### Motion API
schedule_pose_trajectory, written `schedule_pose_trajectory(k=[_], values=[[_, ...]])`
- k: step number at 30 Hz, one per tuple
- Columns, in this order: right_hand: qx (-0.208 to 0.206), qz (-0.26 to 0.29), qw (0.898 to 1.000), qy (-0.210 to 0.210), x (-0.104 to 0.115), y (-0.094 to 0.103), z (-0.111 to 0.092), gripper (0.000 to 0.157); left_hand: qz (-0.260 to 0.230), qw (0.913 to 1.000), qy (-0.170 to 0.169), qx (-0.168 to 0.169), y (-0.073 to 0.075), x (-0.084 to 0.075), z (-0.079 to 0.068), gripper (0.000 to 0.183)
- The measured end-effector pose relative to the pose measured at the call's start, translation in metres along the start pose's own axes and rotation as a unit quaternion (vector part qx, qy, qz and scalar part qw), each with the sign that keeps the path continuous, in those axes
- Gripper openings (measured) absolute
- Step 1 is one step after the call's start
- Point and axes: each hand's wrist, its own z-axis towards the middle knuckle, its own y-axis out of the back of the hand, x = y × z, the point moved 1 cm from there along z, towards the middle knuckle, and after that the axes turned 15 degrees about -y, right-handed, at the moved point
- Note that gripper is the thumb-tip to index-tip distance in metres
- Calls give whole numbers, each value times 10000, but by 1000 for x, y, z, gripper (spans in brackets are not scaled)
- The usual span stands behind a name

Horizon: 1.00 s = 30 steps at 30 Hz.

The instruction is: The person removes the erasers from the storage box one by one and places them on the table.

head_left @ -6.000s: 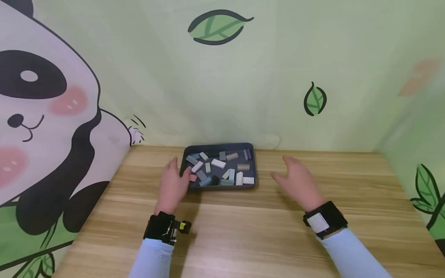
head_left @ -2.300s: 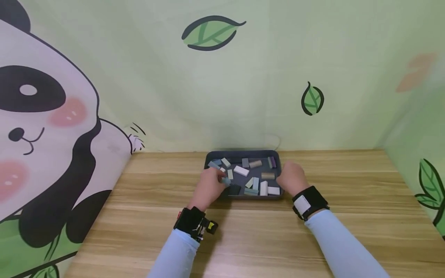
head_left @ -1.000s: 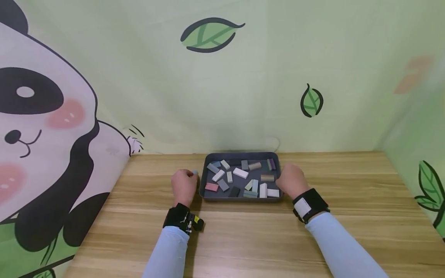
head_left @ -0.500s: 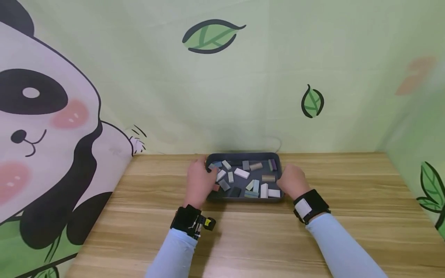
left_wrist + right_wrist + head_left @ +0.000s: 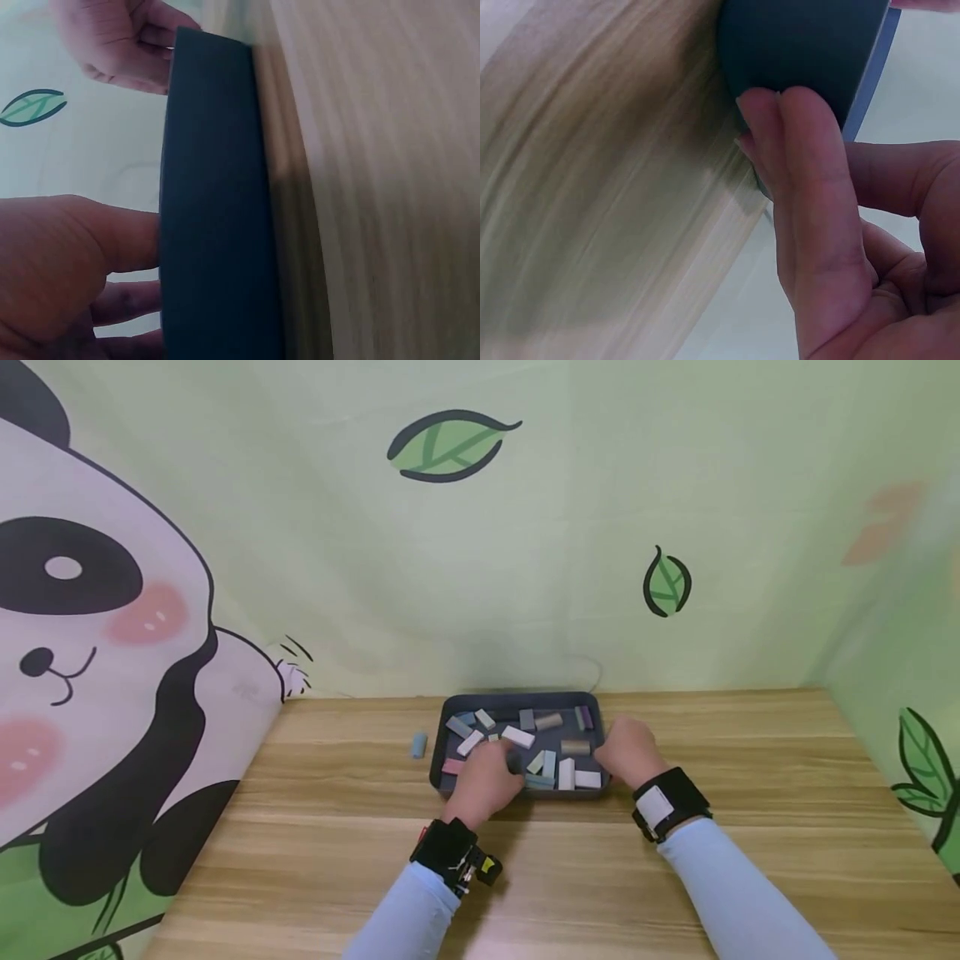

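A dark tray of small blocks stands near the table's back edge. My left hand reaches over its front wall, thumb and fingers down among the blocks. A dark patch shows between them; I cannot tell whether they hold a block. In the left wrist view the fingertips are hidden behind the tray wall. My right hand grips the tray's right end, fingers along the outer wall and thumb over the rim. A light blue block lies on the table left of the tray.
Inside the tray lie several blocks: a pink block, a white block, a tan block, and a purple block among them. A printed cloth wall rises right behind the wooden table.
My left hand took the light blue block out of the tray, set it on the table to the left, and came back over the tray. My right hand closed on the tray's right end and stays there.
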Motion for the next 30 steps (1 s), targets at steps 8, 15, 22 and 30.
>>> schedule_pose_trajectory(k=[8,15,22,30], values=[[217,136,9995,-161,-1,0,3,11,99,9993,271,239,-1,-5,5,15],[163,226,9996,-27,-4,0,3,16,179,9988,429,173,2,-9,5,9],[103,279,9996,-21,-5,2,3,16,398,9977,539,111,0,-6,9,13],[158,155,9997,-131,-4,0,4,16,151,9991,390,-39,0,0,4,8]])
